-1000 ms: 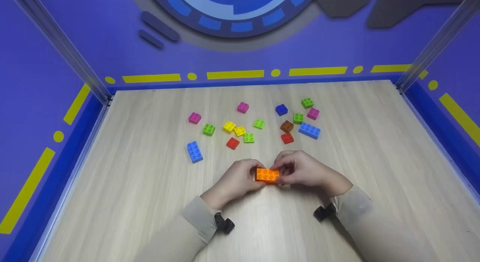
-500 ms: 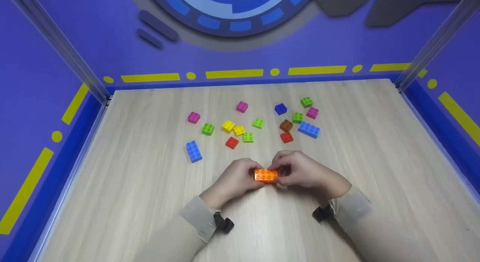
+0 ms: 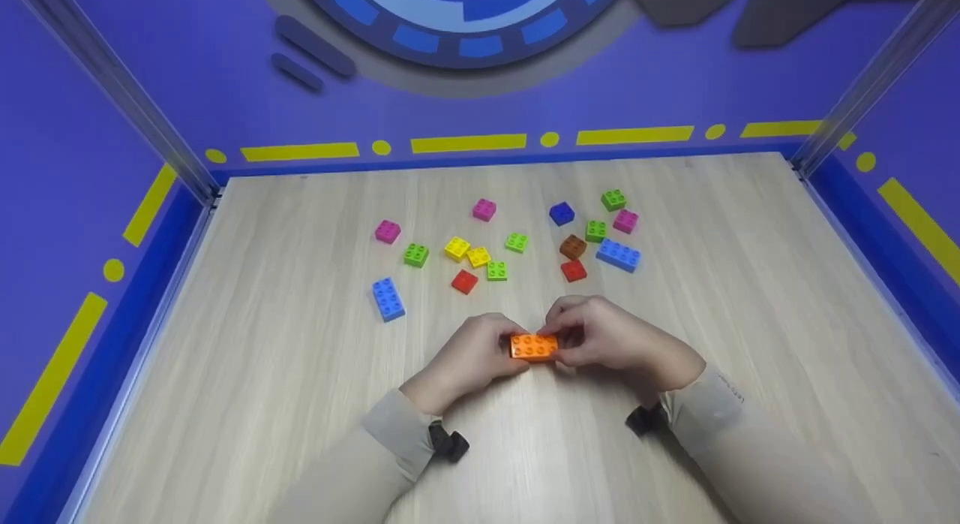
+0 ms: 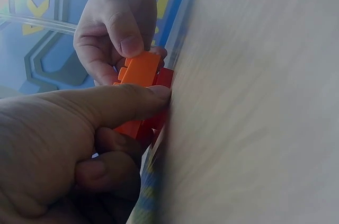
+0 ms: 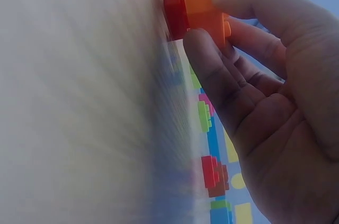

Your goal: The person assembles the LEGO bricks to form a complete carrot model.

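The left hand (image 3: 469, 359), at nine o'clock, and the right hand (image 3: 615, 340), at three, pinched an orange rectangular plastic brick (image 3: 534, 347) between thumb and fingers held narrow on it. The brick sat over a red plastic brick (image 5: 175, 9), at five o'clock from the head view's middle. From there, a light-blue rectangular plastic brick (image 3: 388, 299) lay near ten o'clock, a red square plastic brick (image 3: 574, 271) at one.

The head camera over there looks forward and down from above the orange brick (image 3: 534, 347); the wrist cameras (image 3: 450, 443) face it low and close, from its left and right; all three share it.
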A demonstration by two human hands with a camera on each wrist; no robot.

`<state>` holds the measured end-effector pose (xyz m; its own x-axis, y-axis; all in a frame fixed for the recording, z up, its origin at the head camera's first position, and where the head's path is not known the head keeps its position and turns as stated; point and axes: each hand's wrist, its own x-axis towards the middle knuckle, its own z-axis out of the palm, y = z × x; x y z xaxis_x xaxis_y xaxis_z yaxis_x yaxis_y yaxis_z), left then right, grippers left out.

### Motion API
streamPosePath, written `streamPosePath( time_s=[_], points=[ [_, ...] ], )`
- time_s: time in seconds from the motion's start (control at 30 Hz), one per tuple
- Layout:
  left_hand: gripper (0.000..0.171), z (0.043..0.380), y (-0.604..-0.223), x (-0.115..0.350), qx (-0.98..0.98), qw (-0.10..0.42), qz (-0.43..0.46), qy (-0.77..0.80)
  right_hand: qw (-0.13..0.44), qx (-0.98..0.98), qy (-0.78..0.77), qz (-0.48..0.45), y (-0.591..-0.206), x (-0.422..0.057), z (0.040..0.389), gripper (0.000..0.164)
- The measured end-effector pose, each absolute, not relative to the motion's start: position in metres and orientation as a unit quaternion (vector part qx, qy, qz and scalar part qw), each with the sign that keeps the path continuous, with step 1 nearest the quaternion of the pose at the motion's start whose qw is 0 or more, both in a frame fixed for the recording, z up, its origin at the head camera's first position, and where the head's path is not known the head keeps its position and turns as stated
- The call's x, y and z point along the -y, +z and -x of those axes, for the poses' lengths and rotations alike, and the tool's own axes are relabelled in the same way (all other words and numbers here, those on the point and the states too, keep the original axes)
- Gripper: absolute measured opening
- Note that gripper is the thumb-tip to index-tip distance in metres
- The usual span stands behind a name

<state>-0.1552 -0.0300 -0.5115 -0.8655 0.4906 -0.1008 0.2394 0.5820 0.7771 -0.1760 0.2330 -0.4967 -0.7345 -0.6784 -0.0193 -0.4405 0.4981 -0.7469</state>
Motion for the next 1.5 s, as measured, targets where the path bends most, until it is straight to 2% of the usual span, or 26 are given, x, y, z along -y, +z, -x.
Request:
streamPosePath(
  time_s=[0.67, 0.9, 1.5],
  points=[
    [0.033, 0.155, -0.509, 0.03, -0.877, 0.154, -0.231, 0.392, 0.158, -0.857, -0.361, 0.331, -0.495, -0.236, 0.177, 0.026],
    [0.026, 0.155, -0.508, 0.031, -0.875, 0.15, -0.25, 0.387, 0.148, -0.864, -0.343, 0.338, -0.494, -0.235, 0.175, 0.029],
    [0.024, 0.152, -0.502, 0.03, -0.88, 0.173, -0.226, 0.38, 0.135, -0.875, -0.326, 0.33, -0.49, -0.226, 0.17, 0.02]
  ],
)
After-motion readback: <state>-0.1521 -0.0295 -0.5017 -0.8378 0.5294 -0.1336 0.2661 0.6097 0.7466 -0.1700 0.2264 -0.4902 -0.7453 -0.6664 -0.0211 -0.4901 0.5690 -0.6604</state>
